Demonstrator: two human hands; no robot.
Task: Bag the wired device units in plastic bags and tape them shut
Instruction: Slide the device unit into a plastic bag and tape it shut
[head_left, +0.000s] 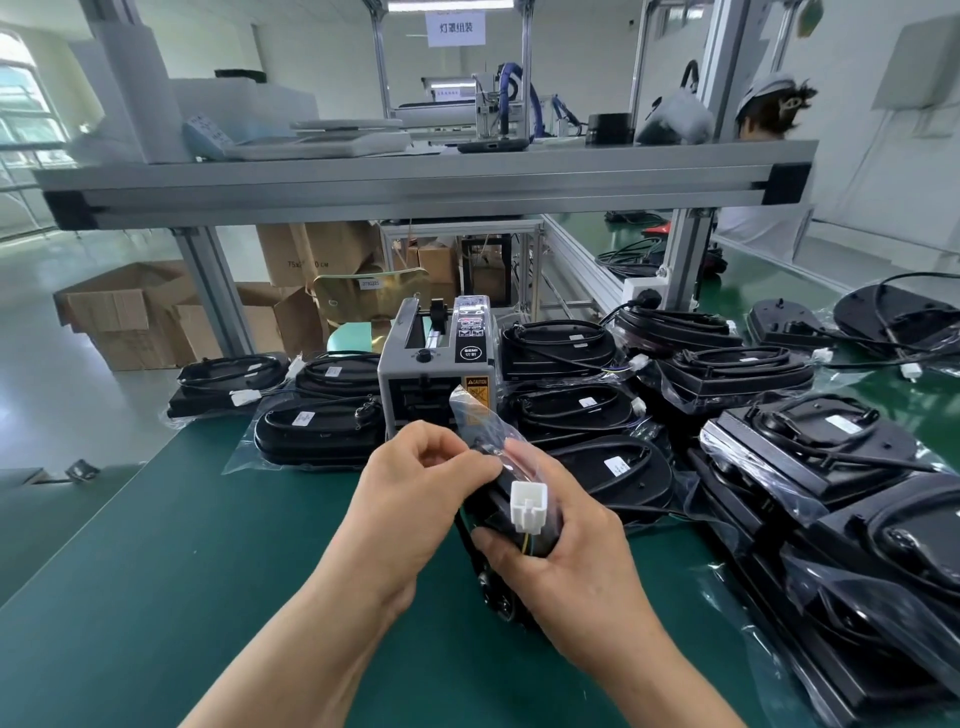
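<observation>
Nearest the camera, the right hand (566, 545) had its fingers (493, 543) wrapped around a black device unit (496, 592) stood on edge on the green surface (208, 545). The left hand (415, 499) pinched the loose neck of the plastic bag (475, 410) above it. The white connector (529, 506) lay pressed against the film under the right thumb. Its hard corners and trailing wires looked likely to poke through or snag if the neck were pulled tight. A slack pinch could let the fold spring open before tape reached it, and the upright unit might tip if either grip eased. Just beyond, the tape dispenser (436, 364) stood within reach, but taking a strip would probably need one hand freed. Bagged units (810, 447) crowded the right side in leaning stacks, so a careless set-down risked sliding them.
</observation>
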